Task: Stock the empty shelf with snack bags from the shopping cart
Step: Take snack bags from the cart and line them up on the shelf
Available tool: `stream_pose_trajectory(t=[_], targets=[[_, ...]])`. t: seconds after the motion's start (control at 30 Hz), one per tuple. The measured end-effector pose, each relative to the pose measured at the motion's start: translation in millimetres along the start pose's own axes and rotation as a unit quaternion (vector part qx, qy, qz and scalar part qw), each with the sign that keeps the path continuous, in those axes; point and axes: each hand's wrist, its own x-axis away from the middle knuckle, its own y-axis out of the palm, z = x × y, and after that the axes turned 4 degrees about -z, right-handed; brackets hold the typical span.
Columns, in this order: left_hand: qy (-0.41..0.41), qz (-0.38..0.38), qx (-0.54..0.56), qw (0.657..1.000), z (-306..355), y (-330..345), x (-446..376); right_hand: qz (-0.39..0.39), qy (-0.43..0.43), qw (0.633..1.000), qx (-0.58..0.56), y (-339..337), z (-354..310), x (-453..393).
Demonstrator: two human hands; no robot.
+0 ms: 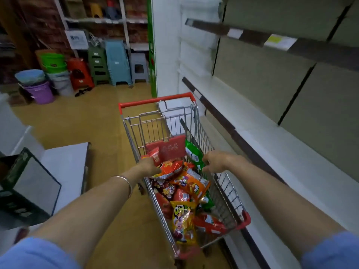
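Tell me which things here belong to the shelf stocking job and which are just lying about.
Job: shopping cart, orange snack bag under left hand, green snack bag by right hand, empty shelf.
Lying about: stacked stools, purple bucket, green tubs.

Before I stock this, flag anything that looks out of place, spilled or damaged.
Nothing looks spilled or damaged. The snack bags lie jumbled in the cart, none on the floor. The shelf beside it is bare, and both hands reach into the cart.

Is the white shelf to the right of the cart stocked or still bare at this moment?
Bare. The long white shelf shows no bags; the snack bags all lie in the red-handled wire shopping cart.
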Motion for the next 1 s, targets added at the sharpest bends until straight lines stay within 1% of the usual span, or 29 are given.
stream_pose_trajectory(t=[0.17,0.23,0.33,0.4,0.47,0.53,0.6,0.67,0.77,0.87,0.93,1.0], targets=[[-0.003,-0.043,-0.05,0.998,-15,9,-67,-0.041,0.027,0.999,-0.02,19,2,-71],[-0.008,-0.063,-0.083,0.995,-15,17,-84,-0.071,0.028,0.997,-0.028,33,3,-90],[-0.011,-0.092,-0.1,0.991,-15,35,-109,-0.126,0.031,0.991,-0.044,60,12,-115],[-0.015,-0.083,-0.132,0.988,-17,46,-128,-0.159,0.032,0.985,-0.058,82,21,-128],[-0.027,-0.061,-0.188,0.98,-18,54,-144,-0.189,0.03,0.979,-0.068,104,31,-137],[-0.048,-0.031,-0.263,0.963,-16,61,-152,-0.222,0.032,0.971,-0.079,129,40,-144],[-0.042,0.001,-0.323,0.945,-10,67,-160,-0.254,0.045,0.962,-0.087,157,48,-149],[-0.028,-0.002,-0.32,0.947,-4,73,-174,-0.267,0.043,0.957,-0.102,185,54,-150],[-0.023,-0.044,-0.26,0.964,-3,86,-197,-0.245,0.026,0.961,-0.124,230,60,-152],[-0.033,-0.067,-0.229,0.97,-8,102,-213,-0.223,0.005,0.97,-0.097,271,63,-157],[-0.038,-0.069,-0.228,0.971,-10,110,-221,-0.212,0.005,0.974,-0.073,290,62,-158],[-0.042,-0.062,-0.217,0.973,-11,115,-229,-0.222,0.014,0.974,-0.052,299,62,-158]])
